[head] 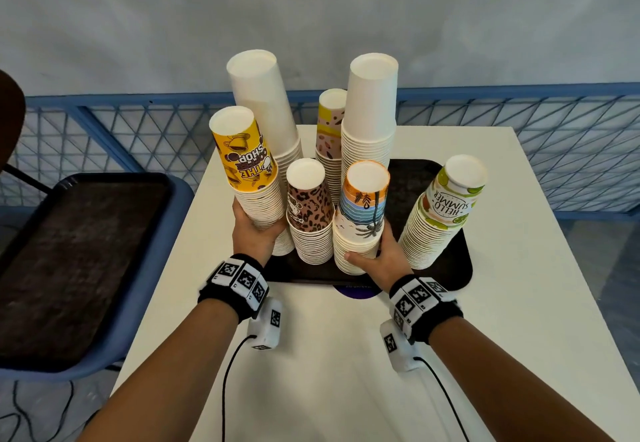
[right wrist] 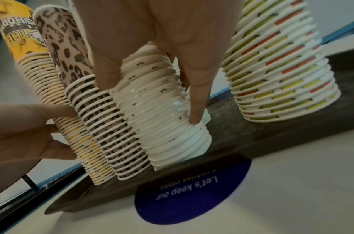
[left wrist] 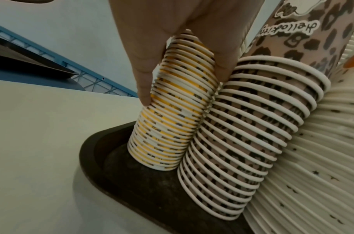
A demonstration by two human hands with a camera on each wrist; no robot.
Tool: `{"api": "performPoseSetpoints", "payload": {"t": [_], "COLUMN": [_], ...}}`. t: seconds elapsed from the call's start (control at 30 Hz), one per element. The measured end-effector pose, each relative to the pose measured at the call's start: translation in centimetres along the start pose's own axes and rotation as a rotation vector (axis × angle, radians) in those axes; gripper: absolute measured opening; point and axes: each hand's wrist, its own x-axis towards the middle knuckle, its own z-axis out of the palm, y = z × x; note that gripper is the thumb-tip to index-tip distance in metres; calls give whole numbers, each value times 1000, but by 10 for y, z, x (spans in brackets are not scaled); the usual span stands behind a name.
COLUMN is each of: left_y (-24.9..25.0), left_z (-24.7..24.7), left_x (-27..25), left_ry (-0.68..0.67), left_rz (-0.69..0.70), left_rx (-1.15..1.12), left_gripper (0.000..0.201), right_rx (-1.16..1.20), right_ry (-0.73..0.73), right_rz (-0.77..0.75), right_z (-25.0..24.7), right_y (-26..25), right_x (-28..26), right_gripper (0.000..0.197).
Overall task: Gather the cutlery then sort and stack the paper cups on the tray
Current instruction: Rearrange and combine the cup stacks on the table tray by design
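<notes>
Several stacks of upside-down paper cups stand on a dark tray (head: pixel 446 270) on the white table. My left hand (head: pixel 254 233) grips the lower part of the yellow "coffee shop" stack (head: pixel 247 164), whose base (left wrist: pixel 164 152) sits in the tray's front left corner (left wrist: pixel 95 147). My right hand (head: pixel 381 254) grips the palm-tree stack (head: pixel 362 213) near its base (right wrist: pixel 172 126) at the tray's front edge. Between them stands the leopard-print stack (head: pixel 308 209), touching the yellow one. No cutlery is visible.
Two tall white stacks (head: pixel 266 112) (head: pixel 370 122) and a yellow-brown stack (head: pixel 329 129) stand behind; a "Hello Summer" stack (head: pixel 440 213) stands at the tray's right. A second dark tray (head: pixel 69 254) lies on a blue chair at left. A blue sticker (right wrist: pixel 192 193) shows under the tray's front edge.
</notes>
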Motion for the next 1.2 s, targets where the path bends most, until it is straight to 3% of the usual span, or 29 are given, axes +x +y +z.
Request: {"api": "performPoseSetpoints", "payload": {"t": [0.13, 0.23, 0.3, 0.37, 0.47, 0.57, 0.63, 0.8, 1.0, 1.1, 1.2], "left_y": [2, -3, -6, 0, 35, 87, 124, 199, 249, 254, 253], "left_z": [0, 9, 16, 25, 35, 40, 45, 59, 69, 74, 78], "left_x": [-18, -48, -71, -94, -121, -121, -110, -72, -35, -17, -10], "left_ry": [-59, -39, -59, -81, -81, -44, 10, 80, -136, -299, -319], "left_rz": [-104, -274, -307, -205, 175, 486, 593, 549, 389, 292, 261], "left_rx": [65, 125, 127, 123, 139, 119, 95, 106, 286, 517, 467], "left_gripper": [91, 75, 68, 52, 43, 42, 46, 64, 94, 86, 67], "right_rx": [-43, -110, -201, -226, -190, -165, -141, 38, 27, 17, 26], "right_ry": [-12, -16, -7, 47, 223, 421, 475, 373, 203, 104, -88], "right_rz": [18, 64, 105, 115, 135, 107, 80, 10, 42, 29, -22], "right_z": [-2, -5, -10, -20, -42, -65, -79, -99, -106, -107, -108], "right_y": [0, 5, 8, 11, 16, 19, 15, -5, -19, -16, -13], "right_x": [-4, -12, -21, -33, -47, -51, -48, -20, 0, 2, 3], "right_gripper": [92, 91, 79, 65, 51, 60, 74, 99, 80, 76, 82]}}
